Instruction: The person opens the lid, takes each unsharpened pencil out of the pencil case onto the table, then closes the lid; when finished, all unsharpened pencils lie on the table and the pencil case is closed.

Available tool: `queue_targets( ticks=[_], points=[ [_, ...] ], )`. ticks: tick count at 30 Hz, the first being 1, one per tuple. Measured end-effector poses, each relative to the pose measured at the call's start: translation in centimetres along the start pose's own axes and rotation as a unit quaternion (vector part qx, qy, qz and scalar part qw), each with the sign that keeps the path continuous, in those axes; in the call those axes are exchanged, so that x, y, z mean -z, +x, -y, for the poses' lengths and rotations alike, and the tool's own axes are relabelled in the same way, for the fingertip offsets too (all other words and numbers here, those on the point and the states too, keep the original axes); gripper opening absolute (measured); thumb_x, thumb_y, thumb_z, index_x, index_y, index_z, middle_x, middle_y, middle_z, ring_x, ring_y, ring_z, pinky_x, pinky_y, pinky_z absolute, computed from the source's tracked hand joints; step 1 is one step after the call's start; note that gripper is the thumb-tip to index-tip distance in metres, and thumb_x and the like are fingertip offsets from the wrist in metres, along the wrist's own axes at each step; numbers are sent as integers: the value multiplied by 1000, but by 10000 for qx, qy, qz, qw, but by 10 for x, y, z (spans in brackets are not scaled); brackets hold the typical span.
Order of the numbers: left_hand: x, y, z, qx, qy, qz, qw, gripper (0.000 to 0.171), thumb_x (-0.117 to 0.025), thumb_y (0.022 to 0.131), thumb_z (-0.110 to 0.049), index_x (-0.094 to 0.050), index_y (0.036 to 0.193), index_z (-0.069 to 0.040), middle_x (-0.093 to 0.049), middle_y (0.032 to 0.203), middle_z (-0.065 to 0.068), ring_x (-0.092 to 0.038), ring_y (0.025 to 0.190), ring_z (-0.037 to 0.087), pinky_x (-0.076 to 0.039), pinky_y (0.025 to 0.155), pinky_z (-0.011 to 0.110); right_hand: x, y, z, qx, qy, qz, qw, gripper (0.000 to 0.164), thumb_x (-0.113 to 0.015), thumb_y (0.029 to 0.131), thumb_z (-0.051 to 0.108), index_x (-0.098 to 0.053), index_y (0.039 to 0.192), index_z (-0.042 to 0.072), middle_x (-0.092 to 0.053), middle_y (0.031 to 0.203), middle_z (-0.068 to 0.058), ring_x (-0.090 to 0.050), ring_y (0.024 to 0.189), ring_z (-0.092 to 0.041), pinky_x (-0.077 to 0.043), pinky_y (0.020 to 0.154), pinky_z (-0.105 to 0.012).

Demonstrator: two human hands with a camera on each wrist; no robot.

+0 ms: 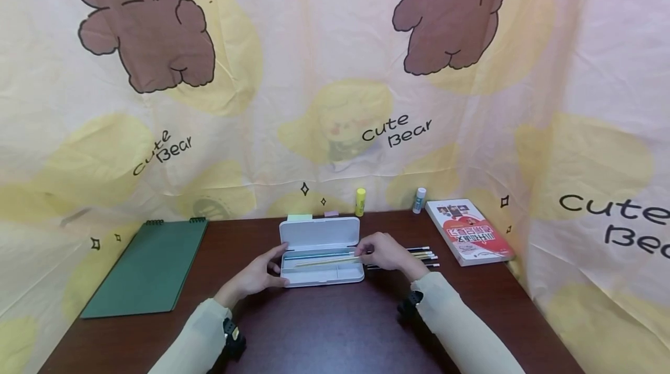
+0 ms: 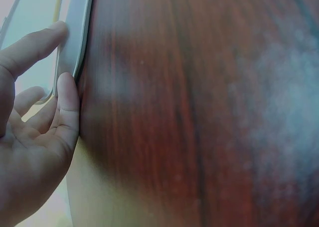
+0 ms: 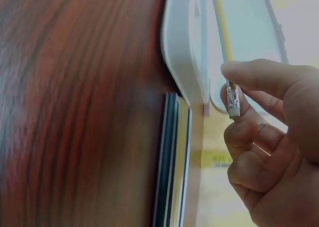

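A white pencil case [image 1: 324,282] lies on the table with its lid [image 1: 319,233] raised at the back. My left hand [image 1: 255,272] holds its left end, one finger at the back corner and the thumb at the front corner. Over the right part of the case, my right hand [image 1: 386,252] pinches a yellow pencil [image 3: 223,25] near its eraser end, the shaft slanting left across the tray. A blue-green pencil [image 1: 309,256] lies along the back of the tray. To the right of the case, several pencils [image 3: 172,162] lie side by side, partly hidden by the right hand.
A green spiral pad [image 1: 146,269] lies at the left. Behind the case stand a yellow highlighter [image 1: 360,202], a glue stick [image 1: 419,200] and sticky notes [image 1: 299,218]. A thick book [image 1: 468,231] lies at the back right. A printed curtain [image 1: 293,129] hangs along the table's back edge.
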State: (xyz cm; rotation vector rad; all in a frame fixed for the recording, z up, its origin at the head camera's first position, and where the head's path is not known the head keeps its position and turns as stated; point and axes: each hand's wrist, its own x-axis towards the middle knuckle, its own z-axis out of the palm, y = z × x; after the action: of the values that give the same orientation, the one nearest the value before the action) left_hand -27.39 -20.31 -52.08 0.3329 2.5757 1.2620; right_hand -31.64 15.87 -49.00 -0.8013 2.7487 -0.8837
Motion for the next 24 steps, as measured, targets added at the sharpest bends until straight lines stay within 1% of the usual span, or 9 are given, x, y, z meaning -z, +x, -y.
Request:
queue_targets(
  ticks=[5, 11, 13, 18, 24],
  points=[
    [0, 0, 0, 3, -19, 18, 10000, 93, -86, 78, -23, -35, 155, -29, -52, 141, 5, -53, 102, 19, -42, 85, 35, 14, -11, -7, -61, -13, -88, 9999, 7, -74, 89, 14, -77, 92, 19, -73, 91, 9, -59, 85, -12, -49, 81, -36],
    [0, -1, -1, -5, -45, 18, 10000, 94, -86, 78, -23, -34, 155, -29, -52, 143, 4, -53, 102, 19, -42, 85, 34, 29, -28, -21, -390, 162, -184, 9989, 8, -73, 91, 17, -77, 96, 22, -72, 92, 11, -59, 89, -14, -49, 87, -39],
    [0, -1, -2, -15, -18, 18, 10000, 94, -86, 78, -23, -34, 156, -28, -52, 143, 4, -53, 103, 19, -43, 84, 33, 34, -34, -27, -433, 154, -194, 9988, 8, -73, 91, 18, -77, 96, 22, -72, 92, 10, -59, 89, -15, -48, 86, -39],
    [0, -3, -2, -10, 10, 31, 10000, 93, -85, 78, -23, -34, 156, -27, -51, 144, 5, -53, 104, 19, -42, 84, 32, 44, -47, -41, -545, 70, -215, 9983, 8, -73, 91, 21, -77, 98, 21, -72, 94, 10, -58, 89, -14, -46, 85, -36],
    [0, -2, -2, -30, -63, 35, 10000, 94, -86, 77, -23, -34, 156, -26, -51, 145, 6, -52, 104, 20, -43, 83, 32, 57, -64, -57, -721, 21, -234, 9971, 8, -72, 92, 22, -77, 98, 23, -73, 96, 9, -58, 89, -15, -46, 82, -34]
  ],
)
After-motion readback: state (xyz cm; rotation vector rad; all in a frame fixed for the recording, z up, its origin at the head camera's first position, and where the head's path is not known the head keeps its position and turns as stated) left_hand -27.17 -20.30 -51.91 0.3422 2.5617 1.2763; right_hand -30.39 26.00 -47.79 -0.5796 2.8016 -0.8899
